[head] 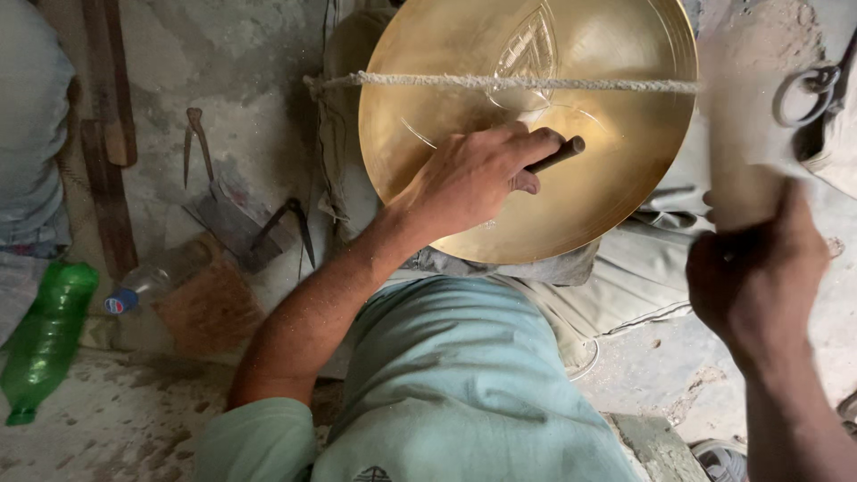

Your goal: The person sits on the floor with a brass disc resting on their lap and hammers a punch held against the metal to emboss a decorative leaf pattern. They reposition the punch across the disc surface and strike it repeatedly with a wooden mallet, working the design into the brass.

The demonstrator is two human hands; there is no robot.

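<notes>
We are working the brass dish (pixel 536 170), left hand (pixel 473 178) clamped on a dark tool (pixel 558 155) against it, right hand (pixel 759 268) gripping a blurred stick (pixel 736 192) beside it.

Dusty grey concrete floor (pixel 116 419); rough plastered wall (pixel 241 71); wooden planks (pixel 107 134) lean at left.

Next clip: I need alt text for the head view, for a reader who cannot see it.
Seen from above, the left hand presses a dark rod-like tool against a large golden metal dish, with a taut pale cord crossing it. The blurred right hand grips a pale flat piece. A green plastic bottle lies on the dusty floor at left.
</notes>
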